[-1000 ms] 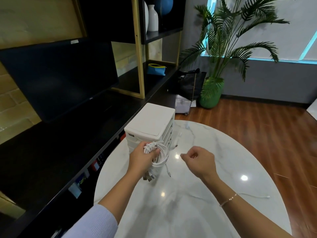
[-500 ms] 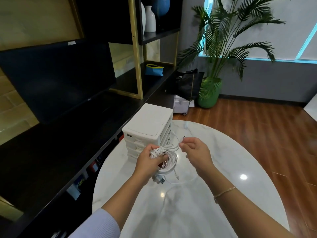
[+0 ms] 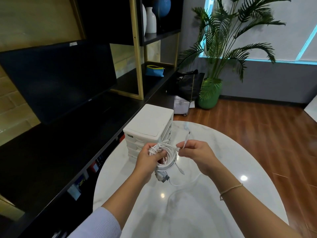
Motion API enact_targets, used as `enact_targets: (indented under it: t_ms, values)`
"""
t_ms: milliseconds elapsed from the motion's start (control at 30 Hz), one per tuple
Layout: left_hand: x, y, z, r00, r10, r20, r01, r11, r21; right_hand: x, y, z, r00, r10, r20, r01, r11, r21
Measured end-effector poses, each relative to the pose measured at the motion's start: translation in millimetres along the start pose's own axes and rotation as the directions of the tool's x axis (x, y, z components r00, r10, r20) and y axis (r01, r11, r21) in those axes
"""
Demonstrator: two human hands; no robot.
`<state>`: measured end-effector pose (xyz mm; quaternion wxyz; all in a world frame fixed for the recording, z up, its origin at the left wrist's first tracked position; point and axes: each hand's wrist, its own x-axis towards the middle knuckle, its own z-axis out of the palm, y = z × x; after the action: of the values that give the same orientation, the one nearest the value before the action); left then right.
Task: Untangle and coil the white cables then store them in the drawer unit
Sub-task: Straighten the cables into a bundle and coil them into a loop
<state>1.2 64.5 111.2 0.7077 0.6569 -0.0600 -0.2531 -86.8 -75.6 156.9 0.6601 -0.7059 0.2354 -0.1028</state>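
A: What were the hands doing just then?

B: The left hand, low in the middle of the frame, gripped the coil of white cables, fingers curled round the bunched loops. The right hand, just beside it, pinched a loose cable end that stuck up toward the upper right.

A: Had anything changed?

B: Yes. A second before, the right hand was out to the right and lower, well apart from the coil, fist closed on the strand. By this moment it had swung back up to the bundle, so I'd judge one more turn of cable had gone on.

A: Was the coiling finished?

B: Not quite, I'd say. A thin strand trailed from the coil down onto the marble counter, and a USB plug and a small connector hung loose below the coil.

A: And the drawer unit?

B: The white drawer unit stood on the counter right behind the hands, the coil held in the air in front of it. Its drawers looked closed, so storing the coil remained to be done. A dark monitor filled the left of the frame, and a potted palm stood at the upper right.
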Motion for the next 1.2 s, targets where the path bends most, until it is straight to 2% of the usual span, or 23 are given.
enact_targets:
  t_ms: [167,333,400,433,533,600,700,767,833,900,933,1000,1133,1200]
  values:
    - [1,0,6,0.992,-0.108,-0.061,0.099,0.985,-0.140,-4,8,4,0.988,-0.147,-0.057,0.135,0.976,-0.172]
    - [0,1,13,0.969,-0.240,-0.050,0.214,0.928,-0.306,-10,32,23,0.901,-0.414,-0.128,0.356,0.876,-0.324]
    - [-1,2,14,0.961,-0.275,-0.030,0.248,0.904,-0.349,-12,38,29,0.835,-0.533,-0.136,0.435,0.791,-0.430]
    - [-2,3,13,0.959,-0.282,-0.027,0.253,0.896,-0.364,-13,40,31,0.776,-0.617,-0.131,0.487,0.719,-0.496]
    - [-3,4,12,0.960,-0.280,0.019,0.263,0.876,-0.403,-16,46,38,0.636,-0.772,0.009,0.572,0.464,-0.676]
    - [-5,6,11,0.965,-0.249,0.081,0.260,0.869,-0.422,-17,45,41,0.629,-0.775,0.060,0.572,0.409,-0.711]
    - [-7,8,7,0.968,-0.182,0.175,0.240,0.876,-0.418,-17,38,39,0.654,-0.752,0.076,0.596,0.451,-0.664]
    - [-10,11,4,0.965,-0.126,0.232,0.204,0.913,-0.353,-15,34,34,0.676,-0.735,0.062,0.595,0.494,-0.635]
    - [-12,13,1,0.957,-0.086,0.277,0.159,0.954,-0.254,-12,25,27,0.782,-0.622,0.030,0.529,0.639,-0.558]
    - [-10,13,-2,0.954,-0.073,0.290,0.127,0.977,-0.173,-10,16,17,0.919,-0.395,0.019,0.359,0.812,-0.460]
    - [-9,14,-3,0.954,-0.069,0.291,0.114,0.984,-0.140,-9,11,12,0.951,-0.309,-0.002,0.284,0.877,-0.388]
    - [-5,12,-3,0.957,-0.056,0.285,0.086,0.992,-0.092,-7,3,5,0.972,-0.223,-0.068,0.197,0.941,-0.276]
    - [-3,9,-3,0.954,-0.022,0.298,0.037,0.998,-0.046,0,-1,4,0.971,-0.154,-0.180,0.100,0.955,-0.281]
    - [-4,11,-3,0.937,-0.015,0.349,0.025,0.999,-0.024,7,-1,-1,0.977,-0.046,-0.206,0.000,0.975,-0.220]
